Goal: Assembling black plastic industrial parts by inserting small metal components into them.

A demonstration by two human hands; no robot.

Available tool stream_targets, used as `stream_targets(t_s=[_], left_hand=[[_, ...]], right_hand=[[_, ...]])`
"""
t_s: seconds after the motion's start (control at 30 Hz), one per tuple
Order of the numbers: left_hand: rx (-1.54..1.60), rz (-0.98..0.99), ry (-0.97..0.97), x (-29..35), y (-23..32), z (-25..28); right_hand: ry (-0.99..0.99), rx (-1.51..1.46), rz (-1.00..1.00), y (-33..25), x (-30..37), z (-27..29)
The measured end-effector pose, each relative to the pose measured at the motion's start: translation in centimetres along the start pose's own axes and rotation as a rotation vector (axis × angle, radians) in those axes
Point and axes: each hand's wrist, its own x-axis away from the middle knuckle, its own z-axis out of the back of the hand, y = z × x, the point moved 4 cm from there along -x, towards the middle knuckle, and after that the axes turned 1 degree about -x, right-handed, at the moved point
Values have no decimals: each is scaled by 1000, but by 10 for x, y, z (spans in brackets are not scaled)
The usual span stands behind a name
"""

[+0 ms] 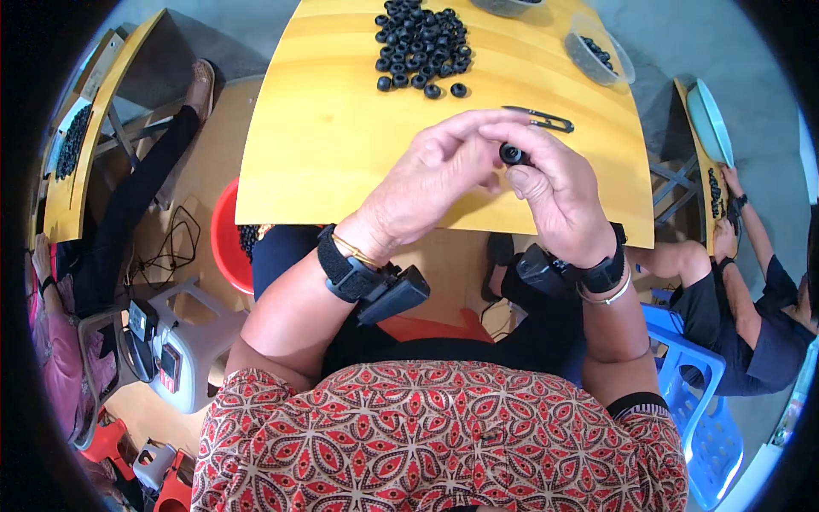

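Observation:
My left hand and my right hand meet above the near edge of a yellow wooden table. Between their fingertips they pinch one small black ring-shaped part. A heap of the same black rings lies at the table's far middle. Small metal snips lie on the table just beyond my fingers. Both wrists carry black strap-on devices.
A clear bowl with a few black rings stands at the far right. A red bucket sits under the table's left side. Other people sit at left and right at tables of their own. A blue plastic chair stands at right.

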Motion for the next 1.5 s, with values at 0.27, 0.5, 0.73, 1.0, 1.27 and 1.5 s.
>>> stream_targets(t_s=[0.27, 0.5, 0.73, 1.0, 1.27, 1.5], left_hand=[[23, 109, 44, 2, 0, 13], [255, 128, 95, 1, 8, 10], [225, 77, 113, 2, 11, 12], [229, 116, 80, 5, 7, 8], [439, 333, 59, 9, -17, 3], [304, 489, 172, 8, -33, 12]], right_hand=[[-140, 113, -27, 6, -11, 7], [101, -417, -370, 24, -5, 19], [88, -414, -401, 22, -9, 12], [91, -238, -340, 11, -8, 6], [2, 44, -189, 5, 10, 7], [130, 449, -166, 56, -3, 77]])
